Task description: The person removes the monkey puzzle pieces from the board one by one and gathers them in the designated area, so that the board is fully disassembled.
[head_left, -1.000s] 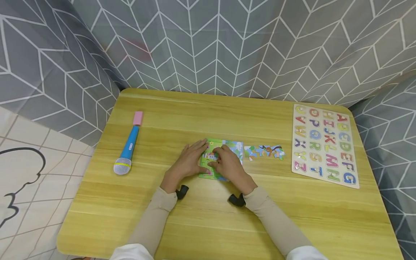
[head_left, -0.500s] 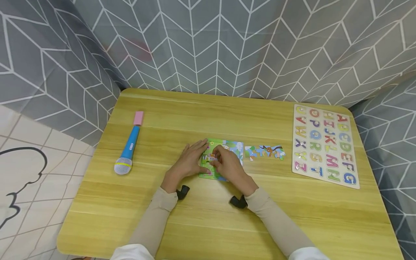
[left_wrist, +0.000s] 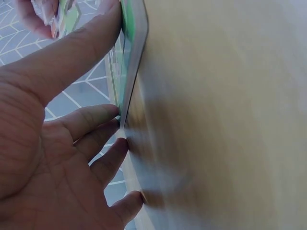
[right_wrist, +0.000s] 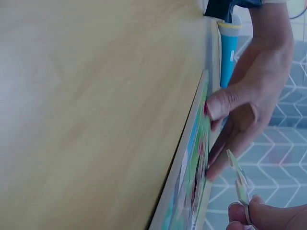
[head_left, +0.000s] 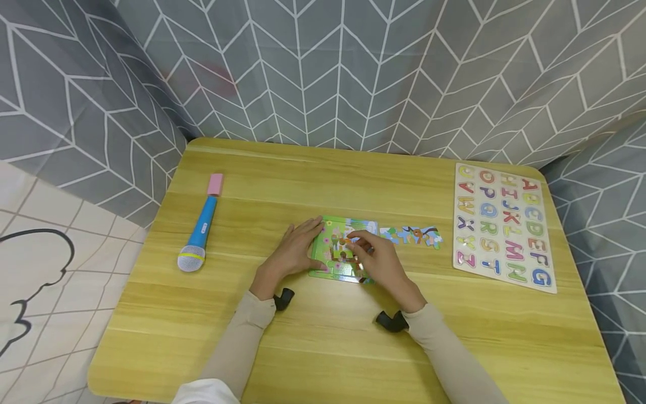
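A colourful jigsaw puzzle board (head_left: 328,275) lies flat near the middle of the table. My left hand (head_left: 292,249) rests along its left side with fingers extended; the left wrist view has the thumb over the board's edge (left_wrist: 136,52) and fingertips beside it. Above the board, my right hand (head_left: 381,261) pinches a thin puzzle piece (right_wrist: 240,184) between thumb and fingers. In the right wrist view that piece is tilted up, apart from the board. Several pieces sit in the board's frame, partly covered by the right hand. Joined loose pieces (head_left: 416,234) with a brown animal lie right of the board.
A blue toy microphone (head_left: 199,230) and a pink block (head_left: 215,184) lie at the left of the wooden table (head_left: 313,348). An alphabet board (head_left: 504,224) with coloured letters is at the right. A grey patterned curtain (head_left: 323,73) hangs behind.
My right hand has drawn back to the right, lifting the puzzle piece off the board, and more of the board's picture shows. My left hand has stayed in place.
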The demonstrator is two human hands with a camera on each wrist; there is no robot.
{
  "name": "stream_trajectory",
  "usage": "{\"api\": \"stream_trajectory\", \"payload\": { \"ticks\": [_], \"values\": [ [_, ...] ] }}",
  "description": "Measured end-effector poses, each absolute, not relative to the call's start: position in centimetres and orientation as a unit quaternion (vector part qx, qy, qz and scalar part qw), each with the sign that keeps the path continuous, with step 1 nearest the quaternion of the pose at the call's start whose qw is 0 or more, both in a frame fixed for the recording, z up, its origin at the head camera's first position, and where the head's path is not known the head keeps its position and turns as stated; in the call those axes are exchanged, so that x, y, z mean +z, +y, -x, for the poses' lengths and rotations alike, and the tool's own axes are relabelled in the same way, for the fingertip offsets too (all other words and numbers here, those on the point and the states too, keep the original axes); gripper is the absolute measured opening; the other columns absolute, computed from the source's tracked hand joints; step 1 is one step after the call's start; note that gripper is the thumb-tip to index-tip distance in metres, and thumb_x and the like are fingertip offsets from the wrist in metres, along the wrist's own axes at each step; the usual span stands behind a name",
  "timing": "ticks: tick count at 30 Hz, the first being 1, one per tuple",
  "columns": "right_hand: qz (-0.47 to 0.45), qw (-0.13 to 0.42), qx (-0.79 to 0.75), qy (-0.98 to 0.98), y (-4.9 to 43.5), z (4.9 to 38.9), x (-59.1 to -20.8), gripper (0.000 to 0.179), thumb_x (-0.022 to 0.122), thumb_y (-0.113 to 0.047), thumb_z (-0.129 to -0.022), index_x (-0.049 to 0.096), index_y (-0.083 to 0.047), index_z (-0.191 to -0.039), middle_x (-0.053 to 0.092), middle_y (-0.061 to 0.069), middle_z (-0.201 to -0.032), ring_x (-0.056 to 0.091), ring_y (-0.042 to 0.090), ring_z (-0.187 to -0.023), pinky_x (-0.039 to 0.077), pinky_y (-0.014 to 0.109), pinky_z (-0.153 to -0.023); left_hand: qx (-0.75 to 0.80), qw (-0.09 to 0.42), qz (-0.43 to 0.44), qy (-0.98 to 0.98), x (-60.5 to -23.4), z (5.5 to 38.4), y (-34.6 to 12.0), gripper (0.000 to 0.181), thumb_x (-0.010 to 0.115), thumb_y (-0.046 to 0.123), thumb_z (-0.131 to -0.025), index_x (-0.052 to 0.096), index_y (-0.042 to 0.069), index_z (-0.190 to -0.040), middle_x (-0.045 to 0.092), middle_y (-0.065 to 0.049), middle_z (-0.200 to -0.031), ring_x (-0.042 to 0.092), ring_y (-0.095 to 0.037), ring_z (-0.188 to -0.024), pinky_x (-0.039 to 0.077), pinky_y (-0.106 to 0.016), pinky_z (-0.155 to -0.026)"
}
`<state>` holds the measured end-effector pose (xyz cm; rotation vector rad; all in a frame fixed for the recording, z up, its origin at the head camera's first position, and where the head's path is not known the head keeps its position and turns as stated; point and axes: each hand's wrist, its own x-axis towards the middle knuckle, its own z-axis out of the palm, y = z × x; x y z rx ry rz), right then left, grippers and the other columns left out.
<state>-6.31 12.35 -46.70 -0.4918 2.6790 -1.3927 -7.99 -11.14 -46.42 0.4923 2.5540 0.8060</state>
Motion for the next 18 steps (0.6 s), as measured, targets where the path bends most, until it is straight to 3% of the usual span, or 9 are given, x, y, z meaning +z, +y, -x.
{"api": "stream_trajectory", "payload": {
  "ticks": [7, 18],
  "values": [
    [0.099, 0.052, -0.451, 0.886, 14.6, 5.6, -46.5, 0.027, 0.066, -0.021, -0.098, 0.068, -0.008, -0.122, 0.072, 0.006, -0.087, 0.066, 0.018, -0.076, 0.053, 0.023, -0.067, 0.287, 0.209, -0.174, 0.918, -46.5, 8.0, -11.1, 0.107, 0.087, 0.04, -0.075, 0.029, 0.007, -0.158, 0.018, -0.006, -0.17, 0.016, -0.031, -0.158, 0.006, -0.061, -0.128],
    [0.031, 0.038, -0.458, 0.887, 18.3, 4.7, -47.0, 0.021, 0.066, -0.021, -0.099, 0.07, -0.009, -0.115, 0.072, 0.007, -0.087, 0.063, 0.016, -0.075, 0.051, 0.02, -0.069, 0.294, 0.206, -0.171, 0.918, -46.4, 8.1, -11.2, 0.107, 0.087, 0.038, -0.074, 0.029, 0.006, -0.158, 0.019, -0.006, -0.17, 0.017, -0.03, -0.158, 0.006, -0.059, -0.128]
  ]
}}
